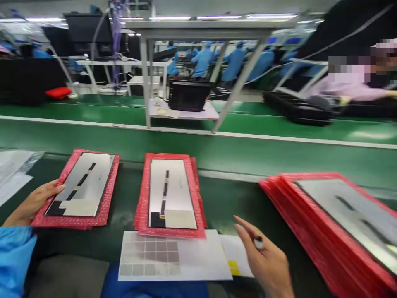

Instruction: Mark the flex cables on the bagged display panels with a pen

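My left hand [39,202] grips the left edge of a red bubble-wrap sleeve [108,203], thumb on top and the other fingers hidden. On this sleeve lies a silvery display panel [96,182] with a dark flex strip. A second display panel [178,190] rests on a small pile of red sleeves [141,207] in the middle. Just right of it, my right hand [268,260] hovers, blurred, thumb and index finger stretched forward. A pen-like stick [258,243], perhaps a marker, is tucked in that hand, one end showing.
A tall stack of red sleeves [297,223] with a panel on top stands at right. A sheet with sticker squares [204,256] lies in front. Behind the dark green bench runs a green conveyor [242,153], under a metal frame [144,82]. Several people in blue work beyond.
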The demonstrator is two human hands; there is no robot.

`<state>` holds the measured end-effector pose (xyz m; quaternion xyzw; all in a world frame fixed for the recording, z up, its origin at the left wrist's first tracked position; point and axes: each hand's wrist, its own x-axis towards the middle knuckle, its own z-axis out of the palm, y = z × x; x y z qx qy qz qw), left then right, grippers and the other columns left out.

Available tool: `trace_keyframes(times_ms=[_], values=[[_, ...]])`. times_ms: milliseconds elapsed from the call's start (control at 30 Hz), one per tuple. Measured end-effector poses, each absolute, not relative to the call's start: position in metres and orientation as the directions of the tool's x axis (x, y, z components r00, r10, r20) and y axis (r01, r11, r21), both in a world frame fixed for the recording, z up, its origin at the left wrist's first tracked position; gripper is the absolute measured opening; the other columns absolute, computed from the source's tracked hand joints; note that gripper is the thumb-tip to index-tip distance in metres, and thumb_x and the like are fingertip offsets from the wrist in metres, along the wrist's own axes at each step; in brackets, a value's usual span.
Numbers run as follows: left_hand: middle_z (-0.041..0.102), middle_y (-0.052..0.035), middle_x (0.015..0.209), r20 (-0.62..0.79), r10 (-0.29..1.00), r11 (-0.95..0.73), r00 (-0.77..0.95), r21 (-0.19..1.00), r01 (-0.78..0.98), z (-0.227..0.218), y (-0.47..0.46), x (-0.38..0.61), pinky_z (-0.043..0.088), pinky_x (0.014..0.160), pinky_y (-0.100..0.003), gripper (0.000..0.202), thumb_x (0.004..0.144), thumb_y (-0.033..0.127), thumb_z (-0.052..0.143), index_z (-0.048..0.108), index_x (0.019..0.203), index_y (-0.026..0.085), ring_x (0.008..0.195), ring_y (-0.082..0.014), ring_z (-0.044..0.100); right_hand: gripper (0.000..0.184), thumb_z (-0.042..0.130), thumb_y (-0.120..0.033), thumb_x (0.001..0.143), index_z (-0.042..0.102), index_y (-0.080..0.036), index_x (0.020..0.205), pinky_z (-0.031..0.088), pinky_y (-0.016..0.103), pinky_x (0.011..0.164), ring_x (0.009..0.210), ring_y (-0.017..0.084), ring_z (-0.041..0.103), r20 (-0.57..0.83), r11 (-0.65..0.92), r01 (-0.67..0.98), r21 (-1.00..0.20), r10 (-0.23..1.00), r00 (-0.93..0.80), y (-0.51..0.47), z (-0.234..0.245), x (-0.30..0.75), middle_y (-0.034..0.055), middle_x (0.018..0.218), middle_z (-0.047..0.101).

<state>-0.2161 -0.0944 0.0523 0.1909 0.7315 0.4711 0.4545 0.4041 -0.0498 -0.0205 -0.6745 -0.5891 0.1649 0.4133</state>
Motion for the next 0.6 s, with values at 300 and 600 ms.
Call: trace_keyframes(times_ms=[300,600], values=[[0.081,0.0016,0.08,-0.299,0.775,0.412,-0.557,0.907,0.086,0.06,-0.109,-0.225,0.056,0.063,-0.023,0.065,0.077,0.071,0.076,0.072,0.117,0.02,0.068,-0.0162,0.073,0.042,0.072,-0.056,0.077,0.088,-0.022,0.095,0.053,0.021,0.042,0.049,0.019,0.07,0.168,0.008,0.66,-0.752,0.969,0.18,-0.042,-0.018,0.397,0.006,0.079,0.083],[0.076,-0.0009,0.075,-0.186,0.848,0.473,-0.496,0.686,0.553,0.052,-0.096,-0.258,0.059,0.079,-0.037,0.071,0.068,0.081,0.07,0.074,0.097,0.016,0.083,-0.0246,0.073,0.042,0.07,-0.056,0.079,0.088,-0.022,0.095,0.055,0.019,0.047,0.048,0.016,0.068,0.169,0.036,0.719,-0.695,0.979,0.115,-0.042,-0.021,0.397,0.0057,0.081,0.083]])
